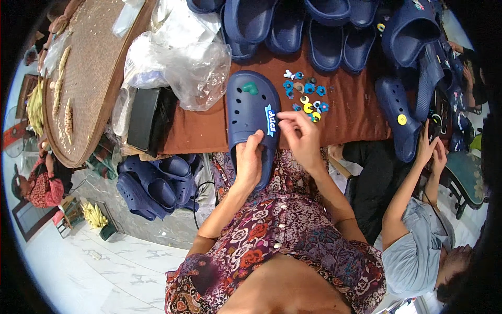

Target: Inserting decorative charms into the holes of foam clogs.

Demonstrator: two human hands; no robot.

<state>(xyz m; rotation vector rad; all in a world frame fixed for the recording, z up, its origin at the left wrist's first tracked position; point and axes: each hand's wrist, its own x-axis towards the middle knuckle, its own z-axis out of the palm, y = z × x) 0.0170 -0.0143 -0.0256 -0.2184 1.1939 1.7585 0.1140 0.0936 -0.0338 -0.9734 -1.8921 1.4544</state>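
A navy clog [246,112] lies in front of me, toe pointing away, over the near edge of the brown-covered table. My left hand [248,161] grips its strap area, thumb on top. A green charm [250,88] is set among the holes near the toe. A blue-and-white name-shaped charm [270,120] sits along the clog's right side. Beside that charm, my right hand [302,137] has bent fingers spread a little apart, with nothing visible in them. Several small charms [309,89], blue, yellow and dark, are scattered on the brown cloth [350,123] beyond my right hand.
More navy clogs [327,44] line the table's far side; others [157,183] hang low at left. A plastic bag [201,73], black box [149,118] and woven tray [94,68] stand left. At right, a co-worker's hands [431,149] are near a clog with a yellow charm [401,120].
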